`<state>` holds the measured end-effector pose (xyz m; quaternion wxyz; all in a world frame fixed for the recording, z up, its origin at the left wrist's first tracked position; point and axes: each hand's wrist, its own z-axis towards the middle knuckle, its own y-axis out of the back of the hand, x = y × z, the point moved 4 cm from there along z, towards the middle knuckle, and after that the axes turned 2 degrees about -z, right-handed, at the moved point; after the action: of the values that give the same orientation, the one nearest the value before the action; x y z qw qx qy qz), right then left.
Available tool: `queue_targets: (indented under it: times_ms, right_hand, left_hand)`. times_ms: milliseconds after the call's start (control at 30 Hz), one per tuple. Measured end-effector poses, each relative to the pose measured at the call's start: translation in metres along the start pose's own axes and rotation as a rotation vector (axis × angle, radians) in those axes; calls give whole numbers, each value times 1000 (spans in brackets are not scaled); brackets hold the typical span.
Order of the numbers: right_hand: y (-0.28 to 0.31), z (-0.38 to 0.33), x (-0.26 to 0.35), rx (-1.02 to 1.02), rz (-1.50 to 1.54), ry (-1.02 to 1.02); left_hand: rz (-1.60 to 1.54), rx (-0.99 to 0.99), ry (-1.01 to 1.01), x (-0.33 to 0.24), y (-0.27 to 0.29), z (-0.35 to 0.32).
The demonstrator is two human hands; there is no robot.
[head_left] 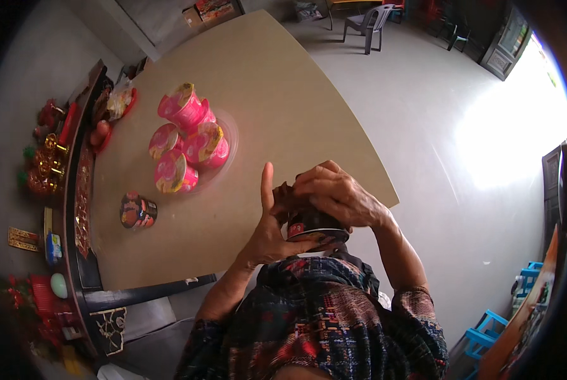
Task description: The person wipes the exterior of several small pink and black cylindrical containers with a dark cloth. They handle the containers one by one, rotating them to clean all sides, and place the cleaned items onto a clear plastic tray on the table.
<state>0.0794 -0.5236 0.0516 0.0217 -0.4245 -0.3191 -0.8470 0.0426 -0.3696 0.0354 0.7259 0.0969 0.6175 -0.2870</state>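
Close to my body I hold a black cup [318, 221], a paper tub like those used for instant noodles, tilted with its pale rim toward me. My left hand [267, 231] grips its side, the index finger sticking straight up. Bent over the cup's far end are the fingers of my right hand [340, 193], which hide much of it. Between the two hands shows a dark crumpled bit [283, 192]; I cannot make out whether it belongs to the cup. Another black cup [138, 211] stands at the table's left.
Several pink cups [176, 171] are piled on a clear round tray [231, 136] on the beige table [283, 82]. A dark altar shelf [81, 209] with red and gold ornaments runs along the left. Blue stools [486, 332] stand at lower right, a grey chair [369, 24] beyond the table.
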Motion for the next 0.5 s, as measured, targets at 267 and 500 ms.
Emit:
queue_targets:
  times_ms: [267, 500]
  right_hand:
    - [-6, 7, 39, 232, -217, 103]
    - [-3, 5, -42, 58, 266, -453]
  left_hand:
    - [280, 101, -78, 19, 12, 4]
    - [40, 11, 26, 17, 15, 12]
